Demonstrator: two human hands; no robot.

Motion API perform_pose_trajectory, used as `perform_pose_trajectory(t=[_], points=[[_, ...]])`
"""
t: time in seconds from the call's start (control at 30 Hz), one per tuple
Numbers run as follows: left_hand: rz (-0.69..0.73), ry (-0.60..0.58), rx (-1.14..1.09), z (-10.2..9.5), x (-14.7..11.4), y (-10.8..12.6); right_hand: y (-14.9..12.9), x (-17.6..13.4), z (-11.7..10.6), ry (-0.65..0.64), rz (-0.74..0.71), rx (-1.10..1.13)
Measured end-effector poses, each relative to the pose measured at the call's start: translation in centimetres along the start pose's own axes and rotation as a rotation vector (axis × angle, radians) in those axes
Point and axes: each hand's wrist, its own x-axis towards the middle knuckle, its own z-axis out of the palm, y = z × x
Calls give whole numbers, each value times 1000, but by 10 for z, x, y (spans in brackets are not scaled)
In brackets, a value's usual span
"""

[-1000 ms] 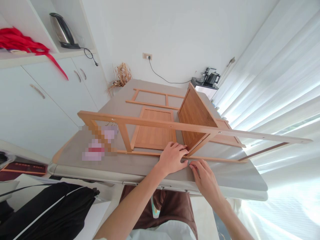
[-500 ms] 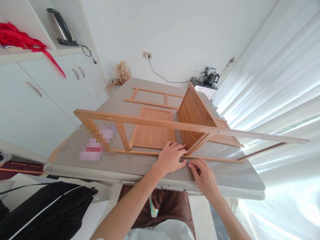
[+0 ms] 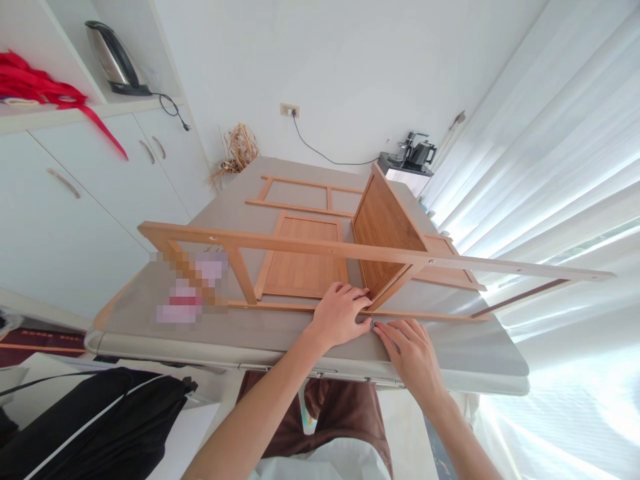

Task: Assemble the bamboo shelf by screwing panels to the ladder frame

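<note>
A long wooden frame [image 3: 300, 244] stands on its side near the table's front edge, with a wooden panel [image 3: 385, 223] upright against its crossbar. My left hand [image 3: 341, 315] is closed around the frame's lower rail where the crossbar meets it, the fingers reaching over to the panel's corner. Just right of it, my right hand [image 3: 413, 350] pinches at a small thin metal piece [image 3: 373, 323] by the rail. Its tip lies beside my left thumb, and the fingertips partly cover it, so its kind is unclear.
On the grey table [image 3: 450, 347] lie a flat wooden panel [image 3: 303, 260], a ladder-like wooden frame [image 3: 295, 205] and another panel [image 3: 445, 270]. A blurred paper patch [image 3: 180, 313] is at the left. A black bag [image 3: 100, 420] sits below left; curtains [image 3: 550, 147] hang right.
My right hand's fingers have straightened somewhat and turned at the metal piece. My left hand keeps its place on the rail. The whole view has shifted slightly.
</note>
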Motion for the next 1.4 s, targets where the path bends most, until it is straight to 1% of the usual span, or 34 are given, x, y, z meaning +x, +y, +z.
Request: perform_pose_trajectory(t=[0.13,0.27,0.33,0.5,0.73,0.9,1.1,1.4], points=[[-2,4,-3,-1,0,1,0,0,1,-17,0,11],[-3,-1,11,-2,0,2,2,-1,3,-5,50,101],[0,-5,13,-2,0,2,4,-1,3,-19,62,146],[2,-8,21,-2,1,1,9,0,1,-73,-3,192],[2,-11,22,0,1,1,12,2,-6,-126,-89,65],[4,-13,16,0,0,1,10,5,-9,-154,-117,-40],[9,-10,23,1,-1,0,10,8,-10,-180,-144,-85],[19,-34,15,-2,-1,0,2,17,-19,-175,-221,-162]])
